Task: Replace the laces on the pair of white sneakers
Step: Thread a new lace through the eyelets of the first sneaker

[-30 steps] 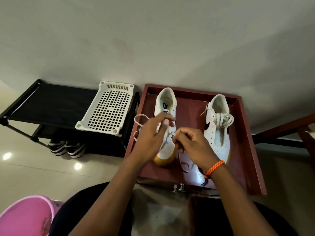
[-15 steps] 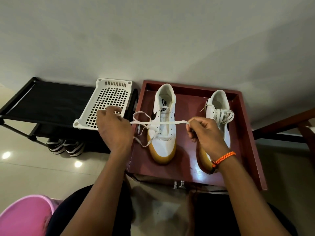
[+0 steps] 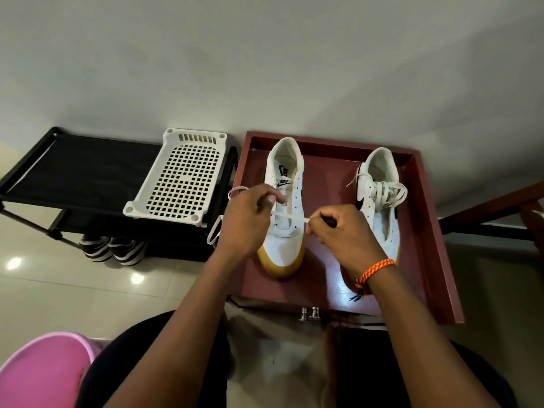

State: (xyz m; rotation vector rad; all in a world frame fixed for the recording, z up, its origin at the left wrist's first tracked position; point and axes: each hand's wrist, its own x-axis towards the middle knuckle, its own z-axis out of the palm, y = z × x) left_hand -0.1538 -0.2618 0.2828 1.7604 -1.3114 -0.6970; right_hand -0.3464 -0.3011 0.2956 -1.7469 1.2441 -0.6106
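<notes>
Left hand (image 3: 245, 222) curled, fingers pinching white lace (image 3: 290, 217) at the eyelet row of the left sneaker (image 3: 284, 207); slack loops of the same lace hang out past the hand's outer side, over the tray edge. Right hand (image 3: 343, 234) also curled, thumb and forefinger pinching the other end of that lace just right of the left sneaker. Lace runs taut between the two hands, straight across the sneaker's tongue area. Orange braided band (image 3: 374, 270) on the right wrist.

Left sneaker: white, tan sole, toe toward the person, sits in the left half of the dark red tray (image 3: 432, 251). Mostly unlaced, eyelets open. Right sneaker (image 3: 379, 201): right half of the same tray, well apart from the left one, its lace bunched loosely over the tongue; toe hidden behind the right wrist.

Left of the tray: white perforated plastic shelf panel (image 3: 182, 178) lying on a black rack (image 3: 79, 169), striped footwear (image 3: 114, 248) under the rack. Pink tub (image 3: 44, 375) on the floor, near-left of the tray.
</notes>
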